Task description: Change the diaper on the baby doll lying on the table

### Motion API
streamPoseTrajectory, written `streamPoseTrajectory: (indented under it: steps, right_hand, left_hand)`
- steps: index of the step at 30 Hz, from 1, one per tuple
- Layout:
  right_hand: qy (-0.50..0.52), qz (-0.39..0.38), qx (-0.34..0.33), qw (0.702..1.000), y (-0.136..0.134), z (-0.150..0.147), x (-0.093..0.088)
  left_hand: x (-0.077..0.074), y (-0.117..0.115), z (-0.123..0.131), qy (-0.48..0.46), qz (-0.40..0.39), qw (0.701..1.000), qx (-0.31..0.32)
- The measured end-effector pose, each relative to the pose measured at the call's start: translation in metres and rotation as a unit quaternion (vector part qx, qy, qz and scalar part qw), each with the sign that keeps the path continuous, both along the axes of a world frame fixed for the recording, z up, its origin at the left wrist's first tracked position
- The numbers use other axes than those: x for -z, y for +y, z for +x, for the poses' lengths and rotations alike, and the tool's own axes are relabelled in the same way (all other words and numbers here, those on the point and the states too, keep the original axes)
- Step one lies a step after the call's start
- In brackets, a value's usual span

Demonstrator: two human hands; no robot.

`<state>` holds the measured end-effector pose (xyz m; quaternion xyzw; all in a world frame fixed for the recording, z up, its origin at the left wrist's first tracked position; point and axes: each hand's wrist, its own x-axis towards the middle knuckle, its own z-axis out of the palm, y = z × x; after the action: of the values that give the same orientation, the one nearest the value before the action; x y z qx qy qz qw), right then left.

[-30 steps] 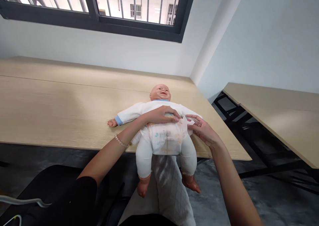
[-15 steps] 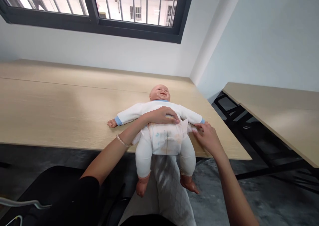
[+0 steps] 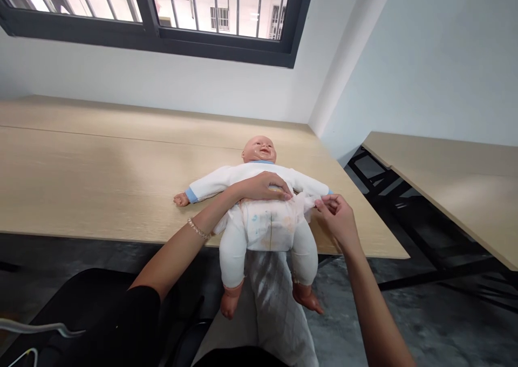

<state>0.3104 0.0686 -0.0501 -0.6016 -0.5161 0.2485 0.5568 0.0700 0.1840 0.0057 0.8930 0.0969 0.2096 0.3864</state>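
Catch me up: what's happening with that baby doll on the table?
A person is handling a baby doll in a white top with blue cuffs, lying on its back on a light wooden table with its legs over the edge. The left hand rests on the doll's belly at the waist of its white printed diaper; the right hand pinches the diaper's side flap.

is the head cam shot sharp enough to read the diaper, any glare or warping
In the head view, daylight washes out the upper left of the window, the wide lens bends the table and stretches the doll's legs, while the diaper shows its print clearly and the left hand and right hand show little blur
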Motion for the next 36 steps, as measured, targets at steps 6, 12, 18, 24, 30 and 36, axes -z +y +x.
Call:
streamPoseTrajectory:
  steps: [6, 12, 18, 24, 30, 36]
  right_hand:
    - [0.091, 0.072, 0.039, 0.993, 0.007, -0.029, -0.039]
    - [0.021, 0.110, 0.023, 0.993, 0.013, -0.076, -0.067]
    - [-0.056, 0.125, -0.004, 0.991, 0.019, -0.099, -0.057]
    - [-0.046, 0.125, -0.003, 0.991, 0.023, -0.099, -0.051]
    - [-0.053, 0.158, -0.010, 0.986, 0.020, -0.098, -0.050]
    - [-0.110, 0.149, -0.015, 0.983, 0.015, -0.094, -0.045]
  left_hand:
    - [-0.003, -0.003, 0.000, 0.018, 0.022, 0.999, -0.022]
    - [-0.005, -0.010, -0.001, 0.042, 0.041, 0.994, -0.090]
    - [-0.003, -0.013, -0.001, -0.009, -0.015, 0.995, -0.098]
    - [0.001, -0.010, 0.001, -0.051, 0.011, 0.994, -0.094]
    - [0.009, -0.004, 0.003, -0.073, -0.030, 0.990, -0.118]
    - [0.009, -0.005, 0.004, -0.126, -0.088, 0.980, -0.128]
